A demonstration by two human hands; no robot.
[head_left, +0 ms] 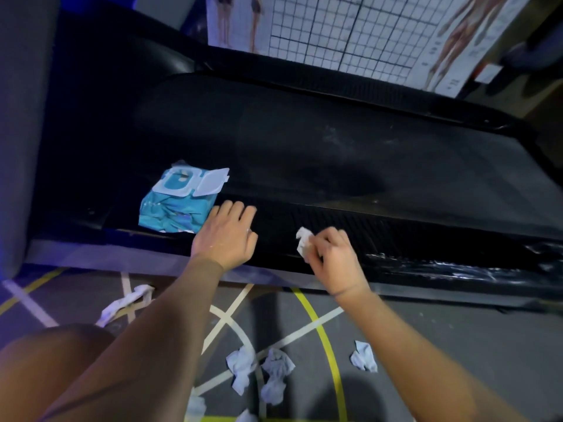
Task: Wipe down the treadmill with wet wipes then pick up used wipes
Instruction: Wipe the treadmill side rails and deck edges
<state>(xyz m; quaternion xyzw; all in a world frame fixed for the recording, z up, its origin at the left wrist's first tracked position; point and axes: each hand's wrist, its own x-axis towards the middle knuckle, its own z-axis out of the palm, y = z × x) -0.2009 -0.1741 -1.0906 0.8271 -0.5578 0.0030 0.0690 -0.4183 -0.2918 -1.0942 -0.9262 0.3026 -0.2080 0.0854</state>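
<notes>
1. Broadly, the treadmill (335, 153) fills the view beyond both hands. Its dark belt (380, 166) lies past the fingertips and shows faint pale smears. The ribbed side rail (396, 226) runs under the hands.
2. Beneath the forearms lies the floor (426, 330), grey and crossed by white and yellow painted lines.
3. Well beyond the hands, past the far edge of the treadmill, stands a wall chart (350, 32) with a black grid and body figures at its sides.
4. Just to the left of the left hand, a blue pack of wet wipes (179, 202) rests on the treadmill's near edge. Its white lid (211, 184) is flipped open.
5. The left hand (227, 236) lies palm down on the side rail, fingers straight and slightly spread, holding nothing.
6. The right hand (335, 254), near the left one and further along the rail, has its fingers curled.
7. Crumpled used wipes (240, 365) are scattered on the floor below the forearms, with one twisted strip out to the left of the left arm.
8. The smallest piece is the white wipe (303, 243), bunched up and pinched between the right hand's thumb and fingertips, against the ribbed rail.
</notes>
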